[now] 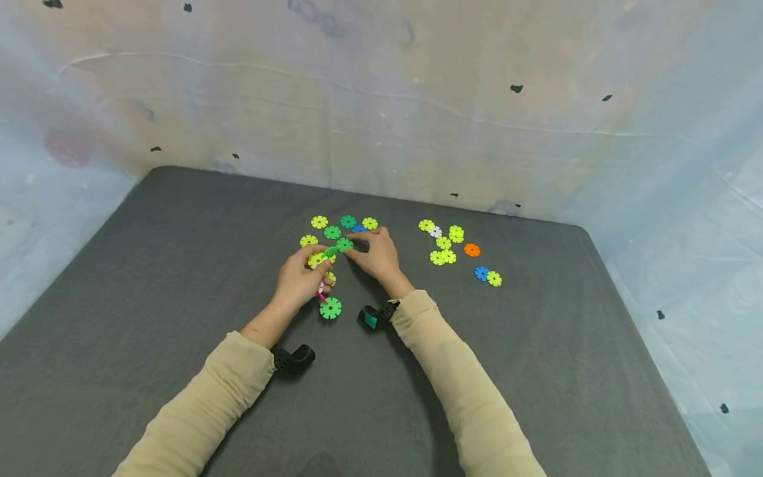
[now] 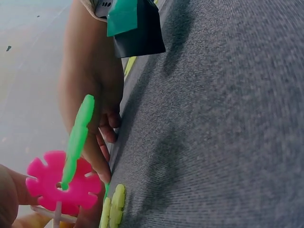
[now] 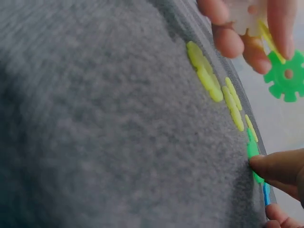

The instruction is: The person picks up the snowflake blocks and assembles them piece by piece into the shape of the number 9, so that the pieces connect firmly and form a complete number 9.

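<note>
My left hand (image 1: 301,278) holds a joined group of slotted plastic snowflake discs. In the left wrist view its pink disc (image 2: 45,178) carries a green disc (image 2: 78,140) set edgewise into it. The right wrist view shows the group's white disc (image 3: 244,16) between the left fingers, with another green disc (image 3: 286,78) near a yellow edge. To the right, my right hand (image 1: 377,255) pinches a loose green disc (image 1: 344,245) at the table, thumb and forefinger at its edge. Yellow discs (image 3: 206,76) lie beside it, partly hidden by the left hand.
Behind the hands lie a yellow disc (image 1: 319,222), a dark green disc (image 1: 348,221) and a blue disc (image 1: 359,229). Off to the right are several yellow discs (image 1: 444,243), a white disc (image 1: 436,232), an orange disc (image 1: 472,250) and another blue disc (image 1: 481,273). Grey cloth (image 1: 566,371) covers the table.
</note>
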The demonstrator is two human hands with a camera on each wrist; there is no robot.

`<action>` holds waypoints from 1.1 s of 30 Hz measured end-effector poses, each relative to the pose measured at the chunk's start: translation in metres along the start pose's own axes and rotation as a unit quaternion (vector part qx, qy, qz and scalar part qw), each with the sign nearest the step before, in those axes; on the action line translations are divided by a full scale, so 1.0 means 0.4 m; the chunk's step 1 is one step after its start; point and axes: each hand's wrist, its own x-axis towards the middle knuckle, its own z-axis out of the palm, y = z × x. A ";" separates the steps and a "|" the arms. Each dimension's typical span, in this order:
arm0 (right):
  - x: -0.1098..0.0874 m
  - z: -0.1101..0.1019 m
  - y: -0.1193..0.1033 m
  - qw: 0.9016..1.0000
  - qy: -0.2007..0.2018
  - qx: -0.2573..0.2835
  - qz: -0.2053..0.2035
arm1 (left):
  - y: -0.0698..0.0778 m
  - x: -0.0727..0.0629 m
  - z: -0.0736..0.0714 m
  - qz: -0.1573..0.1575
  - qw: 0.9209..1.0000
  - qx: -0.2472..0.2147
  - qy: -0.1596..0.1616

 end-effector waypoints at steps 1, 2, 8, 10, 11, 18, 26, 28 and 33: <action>-0.002 -0.001 0.000 1.000 0.000 0.008 0.001 | 0.000 0.000 0.001 -0.001 1.000 0.001 0.000; -0.004 -0.002 0.001 1.000 0.000 0.016 0.003 | -0.001 0.000 0.002 0.000 1.000 0.004 -0.001; -0.020 -0.007 0.016 0.996 0.024 0.088 0.016 | -0.008 0.002 0.009 0.015 0.999 0.030 0.002; -0.027 -0.011 0.021 0.992 0.033 0.118 0.017 | -0.009 0.004 0.011 0.021 0.999 0.038 0.004; -0.031 -0.013 0.023 0.990 0.036 0.133 0.017 | -0.010 0.004 0.012 0.024 0.999 0.041 0.003; -0.063 -0.029 0.036 0.974 0.035 0.224 0.013 | -0.008 0.009 0.019 0.024 0.999 0.036 -0.008; -0.099 -0.044 0.049 0.955 0.022 0.294 -0.028 | 0.005 0.010 0.038 0.007 1.000 0.005 -0.010; -0.107 -0.049 0.049 0.949 0.029 0.313 -0.033 | 0.007 0.009 0.043 0.007 1.000 0.007 -0.011; -0.121 -0.060 0.052 0.940 0.032 0.337 -0.041 | 0.011 0.010 0.052 0.002 1.000 -0.004 -0.022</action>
